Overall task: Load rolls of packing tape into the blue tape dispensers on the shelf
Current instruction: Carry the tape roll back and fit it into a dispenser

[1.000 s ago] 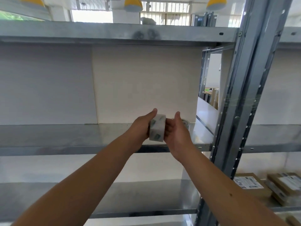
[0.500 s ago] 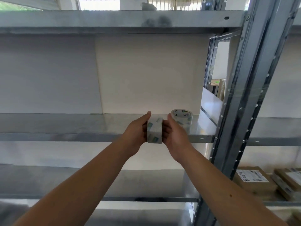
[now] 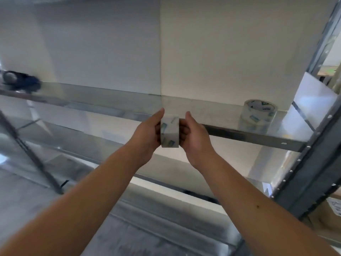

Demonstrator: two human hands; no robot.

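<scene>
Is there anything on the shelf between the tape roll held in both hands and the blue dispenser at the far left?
Nothing visible. The held roll sits between the left hand and right hand; the shelf runs bare to the blurred blue dispenser. The spare roll stands off to the right, away from that path.

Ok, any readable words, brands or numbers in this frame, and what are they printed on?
None can be read.
Held tape roll: small print by blue-green marks, blurred.
Tape roll on the shelf: dark logo and wording on the core, blurred.
Label on the box, lower right: dark marks, illegible.
</scene>
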